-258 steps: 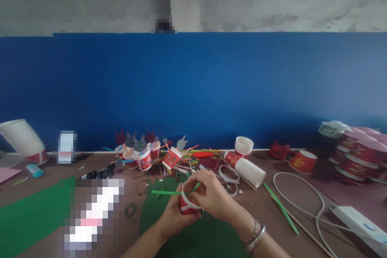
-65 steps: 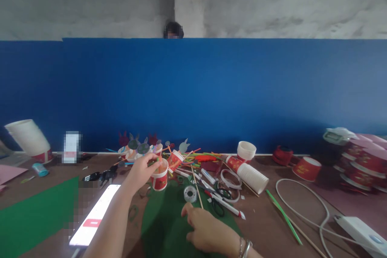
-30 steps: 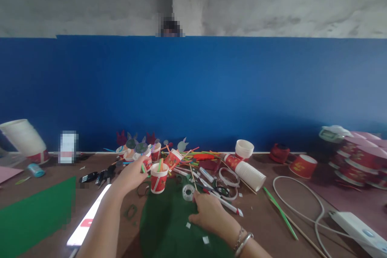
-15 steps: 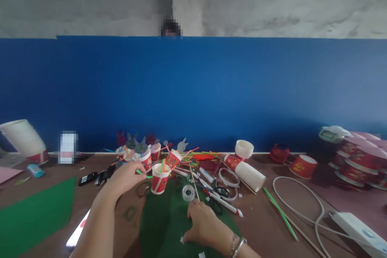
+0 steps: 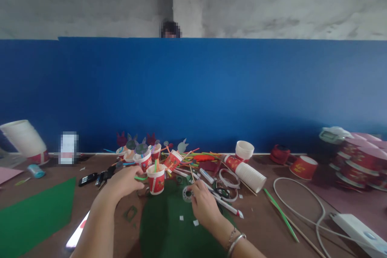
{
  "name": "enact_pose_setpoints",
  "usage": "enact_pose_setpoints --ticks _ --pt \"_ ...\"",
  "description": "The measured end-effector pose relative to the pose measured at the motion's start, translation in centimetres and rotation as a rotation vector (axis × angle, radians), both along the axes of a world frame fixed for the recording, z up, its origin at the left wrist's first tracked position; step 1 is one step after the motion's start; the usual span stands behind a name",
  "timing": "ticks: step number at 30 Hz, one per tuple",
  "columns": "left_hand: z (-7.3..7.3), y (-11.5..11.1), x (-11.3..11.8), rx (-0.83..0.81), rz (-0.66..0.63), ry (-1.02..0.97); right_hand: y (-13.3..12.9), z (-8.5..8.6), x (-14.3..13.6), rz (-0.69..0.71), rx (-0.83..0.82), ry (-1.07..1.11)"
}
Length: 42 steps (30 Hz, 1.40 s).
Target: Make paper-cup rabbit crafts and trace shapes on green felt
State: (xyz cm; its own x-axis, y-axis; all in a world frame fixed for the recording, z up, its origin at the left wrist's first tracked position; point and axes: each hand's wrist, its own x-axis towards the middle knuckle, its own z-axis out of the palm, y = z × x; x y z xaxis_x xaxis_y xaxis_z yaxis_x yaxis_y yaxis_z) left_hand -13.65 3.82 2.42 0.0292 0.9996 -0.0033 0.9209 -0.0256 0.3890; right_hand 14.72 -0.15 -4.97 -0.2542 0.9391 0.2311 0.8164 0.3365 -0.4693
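My left hand (image 5: 130, 182) is closed on a green straw (image 5: 140, 178) beside a red and white paper cup (image 5: 156, 180), which stands upright with orange and green strips inside. My right hand (image 5: 203, 201) is at the clear tape roll (image 5: 188, 194), its fingers closed at the roll's right edge. A thin wooden stick (image 5: 192, 172) rises just behind those fingers. Both tape and cup are at the dark green paper (image 5: 169, 225), where two small white pieces (image 5: 196, 223) lie. Several cups with paper animal shapes (image 5: 142, 157) stand behind my left hand.
Scissors (image 5: 222, 192), white cable loops (image 5: 229, 181) and a white pen-like stick (image 5: 229, 207) lie right of centre. Stacked cups (image 5: 250, 176) lie behind them. A power strip (image 5: 359, 229) is at the right; green paper (image 5: 39, 205) and phones are at the left. A person's head shows above the blue partition (image 5: 193, 88).
My right hand has moved up from the green paper to the tape roll, uncovering small white pieces. The front cup has shifted slightly left, and my left hand has moved slightly left and down.
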Motion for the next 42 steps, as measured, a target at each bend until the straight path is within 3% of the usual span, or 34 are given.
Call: enact_pose_setpoints --ticks 6,12,16,18,21,25,29,32,35,39,42 --pt "1.4 -0.3 1.9 0.054 -0.02 0.197 0.5 -1.4 0.8 0.043 -0.014 -0.03" --pt "1.9 -0.4 2.3 0.028 -0.063 0.15 1.1 -0.9 1.0 0.102 0.021 0.144" --pt "2.6 -1.5 3.8 0.081 -0.103 0.072 1.9 -0.7 1.7 0.025 0.057 0.201" --pt "2.6 -2.3 5.5 0.081 -0.198 -0.028 2.4 -1.0 2.2 -0.026 0.091 0.183" --pt "1.3 -3.5 8.5 -0.022 -0.4 -0.139 3.0 -1.4 2.6 -0.1 0.136 0.173" --pt "-2.1 -4.3 11.6 -0.175 -0.644 -0.03 3.3 -1.7 2.6 -0.122 0.175 0.286" --pt "-5.7 -5.9 12.4 -0.264 -0.759 0.019 3.2 -1.6 2.4 -0.069 0.237 0.389" --pt "-7.7 -6.8 12.3 -0.2 -0.848 0.015 3.1 -1.5 2.3 -0.047 0.267 0.413" --pt "-8.8 -5.9 12.1 -0.066 -0.867 -0.006 3.1 -1.6 2.2 -0.04 0.283 0.435" --pt "-9.2 -3.2 12.3 0.09 -0.761 0.022 3.0 -1.8 2.1 -0.013 0.296 0.456" --pt "-8.8 -2.8 12.6 0.246 -0.622 0.029 2.8 -1.7 2.1 0.002 0.302 0.469"
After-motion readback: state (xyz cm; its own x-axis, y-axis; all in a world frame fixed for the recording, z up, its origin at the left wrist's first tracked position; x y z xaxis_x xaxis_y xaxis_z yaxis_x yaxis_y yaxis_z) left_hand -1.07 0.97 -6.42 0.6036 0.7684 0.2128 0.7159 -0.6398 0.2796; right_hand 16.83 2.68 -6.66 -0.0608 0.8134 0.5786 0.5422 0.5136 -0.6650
